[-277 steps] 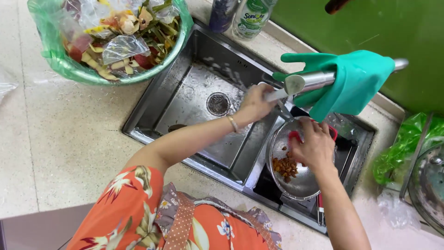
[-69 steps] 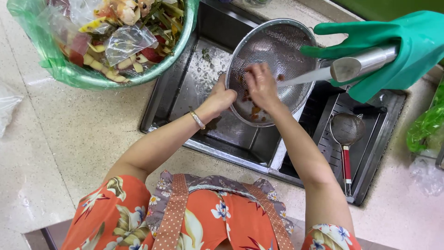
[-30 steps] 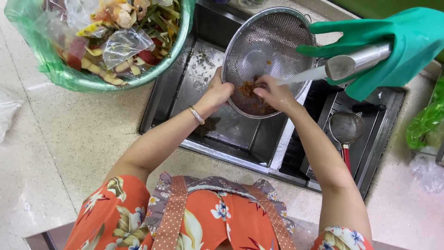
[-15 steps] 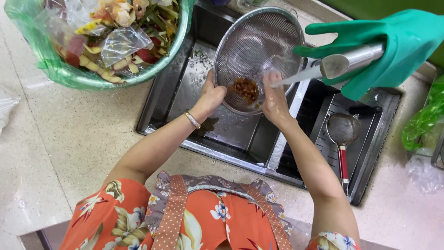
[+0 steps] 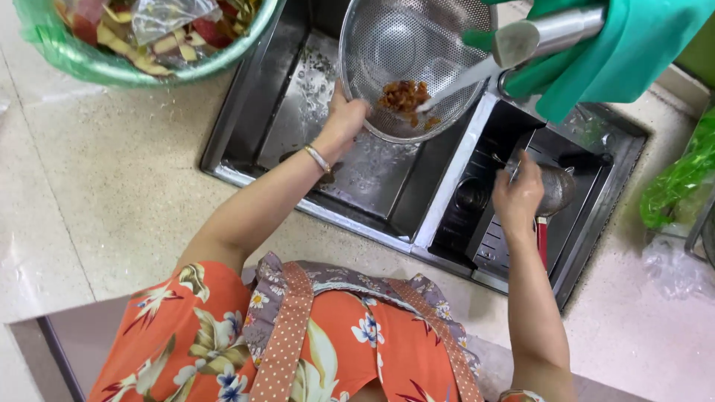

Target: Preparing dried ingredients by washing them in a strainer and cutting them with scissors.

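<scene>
My left hand (image 5: 344, 119) grips the rim of a round metal colander (image 5: 417, 59) and holds it tilted over the left sink basin (image 5: 313, 97). A small heap of brown scraps (image 5: 402, 95) lies inside it under a stream of water from the tap (image 5: 547, 33). My right hand (image 5: 519, 195) is down in the right basin (image 5: 581, 201), reaching toward a small metal strainer ladle with a red handle (image 5: 553, 197). Whether the fingers are closed on the ladle cannot be seen.
A green rubber glove (image 5: 625, 45) hangs over the tap. A green basin lined with plastic (image 5: 97, 63), full of peels and waste, stands on the beige counter (image 5: 97, 186) at the upper left. A green plastic bag (image 5: 681, 179) lies at the right edge.
My right hand has left the colander and dropped into the right basin by the ladle. The left hand alone now holds the colander under the running water.
</scene>
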